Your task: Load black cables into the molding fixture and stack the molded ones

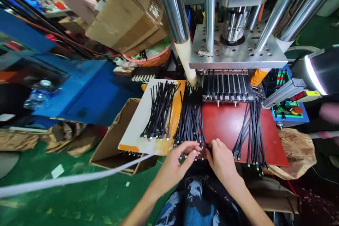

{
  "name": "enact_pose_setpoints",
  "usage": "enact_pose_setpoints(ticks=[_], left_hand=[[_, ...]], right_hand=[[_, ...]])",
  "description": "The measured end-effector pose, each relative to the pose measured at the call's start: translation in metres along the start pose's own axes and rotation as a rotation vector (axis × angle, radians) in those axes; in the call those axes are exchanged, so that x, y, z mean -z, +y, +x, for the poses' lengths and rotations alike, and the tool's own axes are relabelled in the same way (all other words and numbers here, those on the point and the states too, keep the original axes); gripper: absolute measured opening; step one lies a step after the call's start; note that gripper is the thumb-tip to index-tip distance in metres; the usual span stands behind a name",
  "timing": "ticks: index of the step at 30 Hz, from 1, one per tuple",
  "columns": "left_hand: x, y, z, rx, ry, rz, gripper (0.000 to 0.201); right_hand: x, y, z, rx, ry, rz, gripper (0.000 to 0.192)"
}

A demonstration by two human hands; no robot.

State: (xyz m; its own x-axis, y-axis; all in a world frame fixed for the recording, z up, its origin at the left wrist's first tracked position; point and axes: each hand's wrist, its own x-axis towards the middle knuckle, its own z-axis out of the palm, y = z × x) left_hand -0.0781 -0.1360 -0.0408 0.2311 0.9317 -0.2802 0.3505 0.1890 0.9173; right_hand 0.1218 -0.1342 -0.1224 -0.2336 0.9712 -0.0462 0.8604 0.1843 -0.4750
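My left hand is beside the lower ends of a pile of black cables, its fingers bent and the thumb a little apart from them. Nothing shows clearly between them. Close by on the right, my right hand is closed at the front edge of the red board, pinching a dark cable end that is mostly hidden by the fingers. The cables are flat, with small metal plugs at their ends. Another bunch of black cables hangs over the red board's right side.
Behind the board stands a press with a steel plate above a slotted fixture holding black strips. A tied cable bundle lies on a white and orange board. A lamp, a button box and a cardboard box are around.
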Motion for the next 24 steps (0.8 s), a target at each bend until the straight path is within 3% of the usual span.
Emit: enact_pose_setpoints(ticks=[4, 6, 8, 9, 12, 15, 18, 20, 22, 24], left_hand=[[-0.03, -0.011, -0.013, 0.221, -0.148, -0.459, 0.053], [-0.049, -0.014, -0.006, 0.285, -0.083, -0.765, 0.061], [-0.065, -0.016, 0.003, 0.293, 0.009, -0.944, 0.052], [-0.072, -0.016, 0.008, 0.28, 0.024, -0.966, 0.045], [-0.082, -0.014, 0.019, 0.196, -0.057, -0.821, 0.037], [-0.087, -0.011, 0.027, 0.121, -0.148, -0.552, 0.042], [-0.094, -0.009, 0.037, 0.153, -0.209, -0.416, 0.051], [-0.1, -0.005, 0.045, 0.215, -0.248, -0.474, 0.053], [-0.103, 0.0, 0.051, 0.265, -0.261, -0.611, 0.049], [-0.103, 0.008, 0.055, 0.299, -0.245, -0.735, 0.043]], right_hand=[[0.029, 0.007, -0.017, -0.039, 0.012, 0.28, 0.006], [0.051, 0.012, -0.037, -0.019, -0.145, 0.43, 0.005], [0.065, 0.018, -0.056, -0.046, -0.291, 0.488, 0.012], [0.068, 0.022, -0.062, -0.114, -0.278, 0.444, 0.017], [0.063, 0.037, -0.061, -0.431, -0.018, 0.088, 0.029], [0.053, 0.051, -0.043, -0.54, 0.008, -0.076, 0.028], [0.052, 0.057, -0.039, -0.465, 0.072, 0.184, 0.027], [0.056, 0.053, -0.05, -0.341, 0.097, 0.46, 0.028], [0.063, 0.047, -0.068, -0.212, -0.006, 0.68, 0.028], [0.071, 0.044, -0.084, -0.158, -0.192, 0.79, 0.027]])
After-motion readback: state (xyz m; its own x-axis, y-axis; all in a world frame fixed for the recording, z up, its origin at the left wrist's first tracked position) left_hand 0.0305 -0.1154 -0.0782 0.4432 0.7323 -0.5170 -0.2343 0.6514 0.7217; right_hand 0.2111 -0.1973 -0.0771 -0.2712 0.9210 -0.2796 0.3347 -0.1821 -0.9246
